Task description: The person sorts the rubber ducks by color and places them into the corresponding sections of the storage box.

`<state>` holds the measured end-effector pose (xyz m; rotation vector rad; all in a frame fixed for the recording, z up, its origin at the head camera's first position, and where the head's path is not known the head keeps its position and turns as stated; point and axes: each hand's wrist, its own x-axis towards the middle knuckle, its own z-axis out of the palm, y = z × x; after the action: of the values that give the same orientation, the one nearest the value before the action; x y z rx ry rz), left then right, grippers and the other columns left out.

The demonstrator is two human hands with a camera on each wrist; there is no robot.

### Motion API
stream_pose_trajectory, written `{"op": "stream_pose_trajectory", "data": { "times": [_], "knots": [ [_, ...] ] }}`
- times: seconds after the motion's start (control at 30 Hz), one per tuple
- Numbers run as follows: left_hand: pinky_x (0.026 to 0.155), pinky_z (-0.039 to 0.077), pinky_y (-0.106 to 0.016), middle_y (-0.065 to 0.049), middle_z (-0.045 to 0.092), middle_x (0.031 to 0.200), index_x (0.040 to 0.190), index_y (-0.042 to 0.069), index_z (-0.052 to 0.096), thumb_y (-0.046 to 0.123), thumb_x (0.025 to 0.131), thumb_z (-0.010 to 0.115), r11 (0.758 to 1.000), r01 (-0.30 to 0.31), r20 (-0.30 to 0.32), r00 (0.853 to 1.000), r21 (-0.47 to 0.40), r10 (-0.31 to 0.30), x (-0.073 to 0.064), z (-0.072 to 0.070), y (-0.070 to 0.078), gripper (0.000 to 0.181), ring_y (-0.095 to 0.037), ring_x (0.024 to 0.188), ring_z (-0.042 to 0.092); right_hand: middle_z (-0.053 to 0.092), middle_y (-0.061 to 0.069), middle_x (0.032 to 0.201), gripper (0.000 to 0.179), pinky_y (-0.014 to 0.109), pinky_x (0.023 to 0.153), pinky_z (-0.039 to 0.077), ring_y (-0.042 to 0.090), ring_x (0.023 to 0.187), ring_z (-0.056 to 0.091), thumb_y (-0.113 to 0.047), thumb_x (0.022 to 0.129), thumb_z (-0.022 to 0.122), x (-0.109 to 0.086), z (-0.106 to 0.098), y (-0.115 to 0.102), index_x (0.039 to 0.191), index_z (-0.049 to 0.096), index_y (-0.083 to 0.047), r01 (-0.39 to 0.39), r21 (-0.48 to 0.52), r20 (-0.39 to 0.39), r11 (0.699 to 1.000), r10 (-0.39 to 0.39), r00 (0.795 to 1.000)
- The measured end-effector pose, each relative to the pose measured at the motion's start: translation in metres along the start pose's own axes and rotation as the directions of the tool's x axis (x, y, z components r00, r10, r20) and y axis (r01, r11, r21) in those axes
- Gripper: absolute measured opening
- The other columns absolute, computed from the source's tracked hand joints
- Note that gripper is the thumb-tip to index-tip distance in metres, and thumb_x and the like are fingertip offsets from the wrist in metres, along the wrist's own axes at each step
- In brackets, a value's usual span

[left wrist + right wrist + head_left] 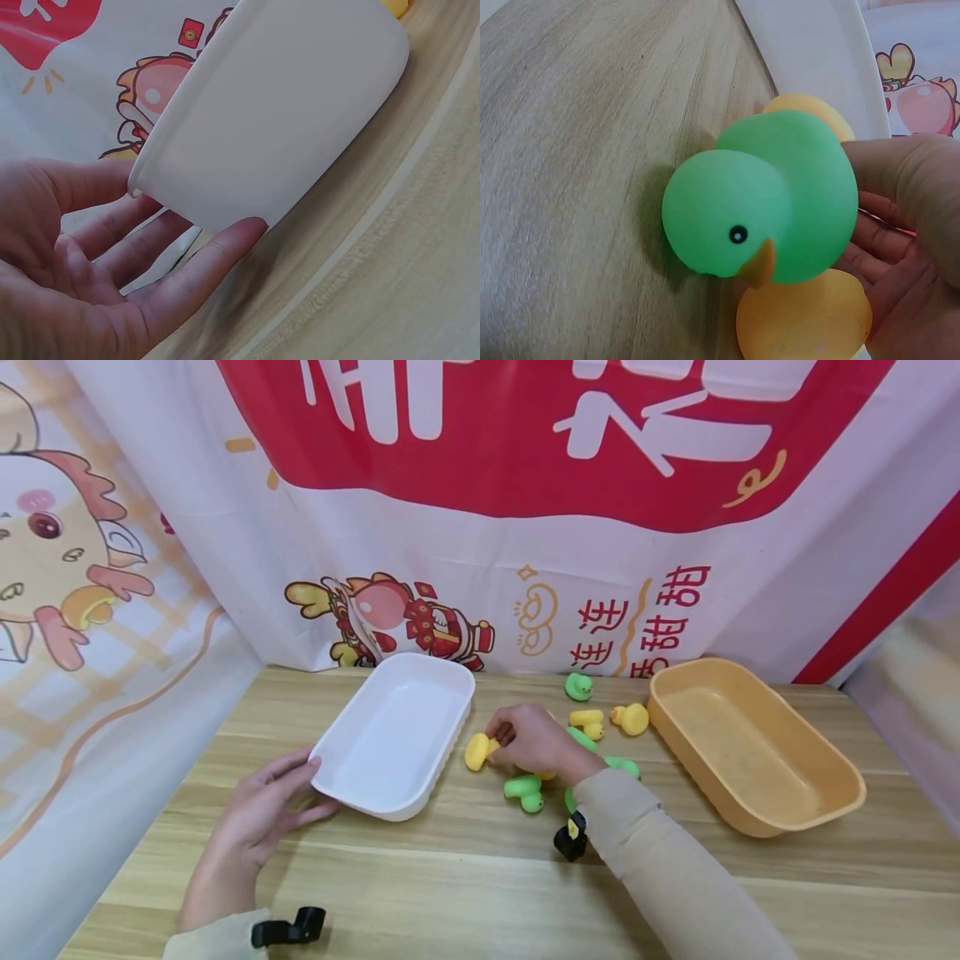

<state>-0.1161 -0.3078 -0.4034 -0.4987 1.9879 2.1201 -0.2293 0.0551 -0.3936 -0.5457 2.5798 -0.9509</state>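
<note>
Beside the white tray [390, 735] | yellow duck [477, 752] pinched at right fingers' tips [501, 725] | left fingers [97, 184] holding tray

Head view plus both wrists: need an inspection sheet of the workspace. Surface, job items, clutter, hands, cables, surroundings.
Surface: wood-grain tabletop.
Job's things: white tray at left, orange tray at right; green ducks and yellow ducks between them, some partly hidden.
Clutter: nothing seen.
Hands: left hand touches the white tray's near-left corner; right hand pinches a yellow duck.
Cables: nothing seen.
Surroundings: printed cloth behind the tabletop.
</note>
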Motion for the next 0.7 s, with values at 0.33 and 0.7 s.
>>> {"op": "stream_pose_trajectory", "data": {
  "times": [0.33, 0.7],
  "knots": [
    [0.101, 0.064, -0.049, 0.015, 0.073, 0.118, 0.154, 0.014, 0.056, 0.028, 0.106, 0.071, 1.0, 0.008, 0.026, 1.0, -0.017, -0.007, 0.0, 0.0, -0.001, 0.053, -0.007, 0.11, 0.074, 0.075, 0.001, 0.104, 0.023, 0.032, 0.09, 0.061, 0.014, 0.096, 0.067, -0.013, 0.093, 0.084, -0.011, -0.009, 0.001, 0.114, 0.076, -0.012, 0.08, 0.006, -0.023, 0.997, -0.08, 0.997],
    [0.1, 0.065, -0.047, 0.017, 0.076, 0.115, 0.137, 0.027, 0.069, 0.029, 0.106, 0.071, 0.998, 0.022, 0.042, 0.999, -0.058, -0.019, 0.003, -0.004, -0.006, 0.03, -0.007, 0.11, 0.074, 0.075, 0.002, 0.108, 0.026, 0.034, 0.092, 0.061, 0.019, 0.101, 0.068, -0.02, 0.091, 0.085, -0.021, -0.022, -0.004, 0.114, 0.075, -0.016, 0.057, 0.154, -0.102, 0.986, -0.041, 0.994]
  ]
}}
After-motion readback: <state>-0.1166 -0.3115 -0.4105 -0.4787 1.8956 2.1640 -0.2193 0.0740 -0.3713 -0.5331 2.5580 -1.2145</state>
